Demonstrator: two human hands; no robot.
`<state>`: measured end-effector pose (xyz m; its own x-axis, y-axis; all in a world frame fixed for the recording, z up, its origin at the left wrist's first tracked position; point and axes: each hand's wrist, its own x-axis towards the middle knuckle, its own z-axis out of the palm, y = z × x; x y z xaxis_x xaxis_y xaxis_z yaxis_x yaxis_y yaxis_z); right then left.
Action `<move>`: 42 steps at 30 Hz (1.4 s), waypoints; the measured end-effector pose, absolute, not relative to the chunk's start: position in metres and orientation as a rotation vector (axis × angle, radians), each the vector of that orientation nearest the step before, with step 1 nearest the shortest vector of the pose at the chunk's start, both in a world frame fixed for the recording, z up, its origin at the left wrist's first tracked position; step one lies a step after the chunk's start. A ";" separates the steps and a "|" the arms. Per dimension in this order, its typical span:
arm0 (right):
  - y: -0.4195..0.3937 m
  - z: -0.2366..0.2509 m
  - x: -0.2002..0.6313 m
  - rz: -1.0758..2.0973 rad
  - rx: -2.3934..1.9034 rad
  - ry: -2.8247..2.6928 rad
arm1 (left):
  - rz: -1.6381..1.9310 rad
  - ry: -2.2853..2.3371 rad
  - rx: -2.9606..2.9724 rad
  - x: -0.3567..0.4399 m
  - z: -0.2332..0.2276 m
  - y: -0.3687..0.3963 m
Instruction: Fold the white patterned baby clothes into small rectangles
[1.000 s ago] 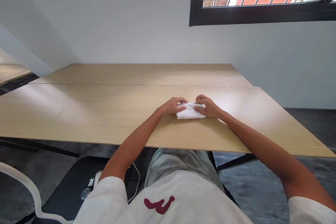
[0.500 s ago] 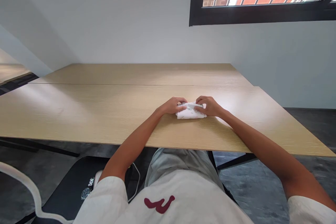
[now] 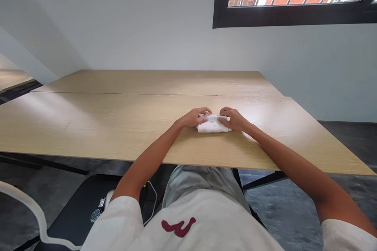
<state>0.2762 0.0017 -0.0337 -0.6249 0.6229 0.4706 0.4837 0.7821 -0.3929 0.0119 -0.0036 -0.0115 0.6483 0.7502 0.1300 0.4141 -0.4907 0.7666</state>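
A small white cloth bundle (image 3: 213, 126) with a faint print lies folded or rolled on the wooden table, close to its front edge. At its left end, my left hand (image 3: 196, 117) grips it, thumb on the near side and fingers over the far side. My right hand (image 3: 233, 119) pinches the right end in the same way. A greyish strip shows along the bundle's upper edge between the hands. Whether anything is wrapped inside is hidden.
The pale wooden table (image 3: 103, 125) reaches back to a white wall with a barred window (image 3: 291, 15). A black chair (image 3: 73, 208) at my left holds a wristwatch (image 3: 97, 211). A white curved tube (image 3: 35, 208) stands at the lower left.
My left fingers have shifted slightly along the bundle's far edge, and more of its printed upper side shows. My right hand has barely moved.
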 end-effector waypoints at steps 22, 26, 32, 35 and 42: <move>0.000 -0.028 0.274 0.533 -0.821 -2.278 | 0.702 0.921 2.229 0.017 -0.016 -0.002; -0.002 -0.027 0.273 0.527 -0.790 -2.317 | 0.661 0.903 2.238 0.016 -0.011 -0.006; -0.004 -0.024 0.272 0.543 -0.759 -2.358 | 0.597 0.823 2.291 0.015 -0.010 -0.007; -0.004 -0.024 0.272 0.535 -0.758 -2.370 | 0.621 0.833 2.252 0.014 -0.015 -0.003; -0.004 -0.029 0.271 0.521 -0.736 -2.345 | 0.597 0.841 2.313 0.014 -0.013 -0.007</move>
